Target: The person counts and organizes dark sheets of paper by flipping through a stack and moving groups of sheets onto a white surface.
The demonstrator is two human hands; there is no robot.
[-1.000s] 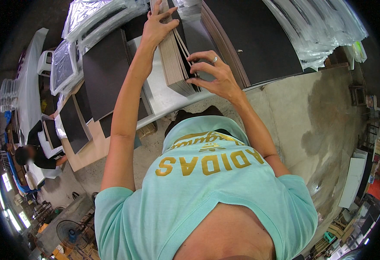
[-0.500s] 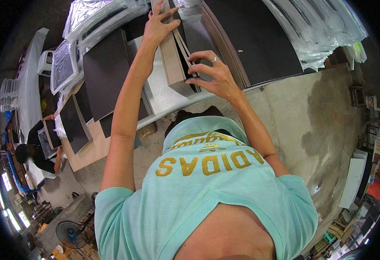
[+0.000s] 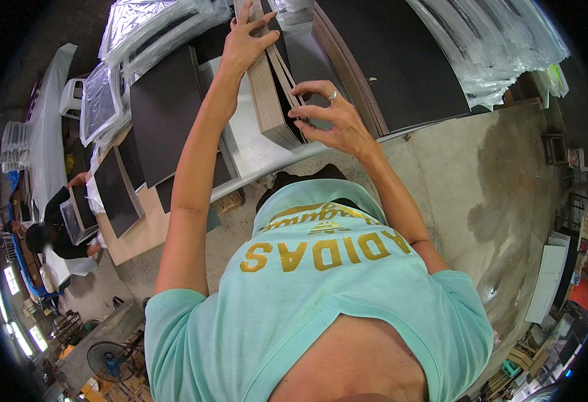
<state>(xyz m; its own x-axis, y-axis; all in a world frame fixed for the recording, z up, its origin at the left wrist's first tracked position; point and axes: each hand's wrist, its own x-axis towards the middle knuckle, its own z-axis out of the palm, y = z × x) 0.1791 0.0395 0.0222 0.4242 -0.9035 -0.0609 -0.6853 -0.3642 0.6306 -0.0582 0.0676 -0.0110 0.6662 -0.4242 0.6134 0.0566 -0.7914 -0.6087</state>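
Observation:
A stack of thin boards (image 3: pixel 267 100), black-faced with pale brown edges, stands on its long edge on the grey table (image 3: pixel 254 151). Its rightmost boards lean apart from the rest, leaving a dark gap. My left hand (image 3: pixel 246 45) grips the stack's far part from above, thumb and fingers straddling it. At the near right end, my right hand (image 3: pixel 331 117), with a ring on one finger, has its curled fingertips on the outermost thin board (image 3: pixel 292 94). How far the fingertips reach behind that board is hidden.
Right of the stack lies a pile of large black boards (image 3: pixel 394 60). Plastic-wrapped panels (image 3: pixel 495 47) lie at far right, more wrapped panels (image 3: pixel 153 37) at far left. Black boards (image 3: pixel 166 114) overlap on the left. Another person (image 3: pixel 56 231) handles a framed panel at left. A fan (image 3: pixel 111 360) stands lower left.
My right fingertips have shifted slightly along the near end of the outer boards. My left hand keeps its place. The other person's hand and panel at left have moved a little.

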